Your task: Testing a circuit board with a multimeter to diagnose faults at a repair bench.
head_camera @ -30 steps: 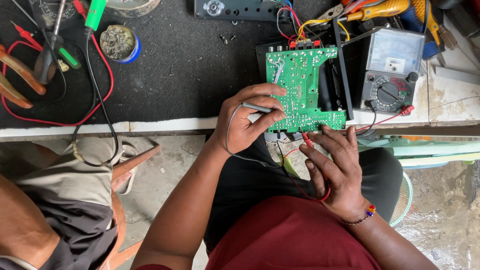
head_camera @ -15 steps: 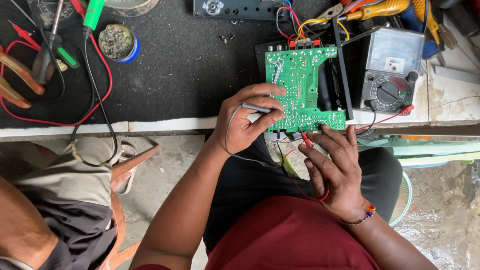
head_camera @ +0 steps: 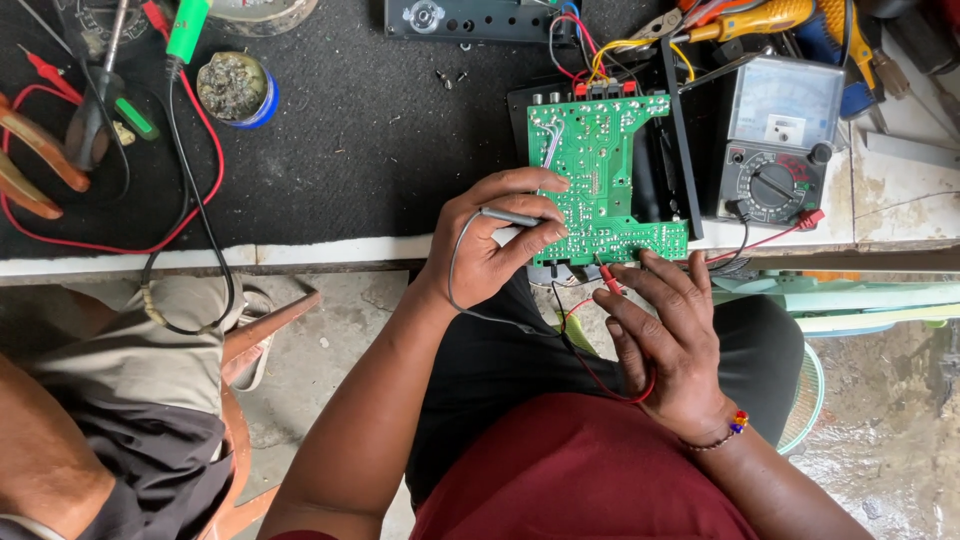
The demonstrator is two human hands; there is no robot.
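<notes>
Far left on the black mat (head_camera: 350, 150): orange-handled pliers (head_camera: 35, 160), a screwdriver with a dark handle (head_camera: 90, 125), red and black leads looping toward the near edge of the bench. Just right of these, a small round tin (head_camera: 235, 88) of grey, crusty paste, blue-rimmed, with a green-handled tool (head_camera: 187, 28) lying beside it at the far edge. Near left, another person's knee and grey shorts (head_camera: 120, 350), seated beside the bench. Centre: the left hand (head_camera: 495, 240) is closed around a thin grey probe (head_camera: 510, 216), thumb and forefinger pinching it, its tip laid against the left edge of the green circuit board (head_camera: 600, 180); a grey lead curls from the probe down over the wrist. The board lies solder side up, at the near edge of the bench, resting on a black chassis (head_camera: 655, 170), with coloured wires running from its far end to a black panel (head_camera: 470, 18). Right of centre: the right hand (head_camera: 670, 340), fingers spread and lightly curled, grips a red probe (head_camera: 606, 277) between forefinger and middle finger, its tip touching the board's near edge; the red lead loops under the palm. A beaded bracelet (head_camera: 728, 432) sits on that wrist. Far right: an analogue multimeter (head_camera: 775, 135) just beside the chassis, dial facing up, a red plug in its near corner. Beyond it, yellow-handled tools (head_camera: 760, 18). Near right, below the bench, part of a pale green fan (head_camera: 850, 300).
</notes>
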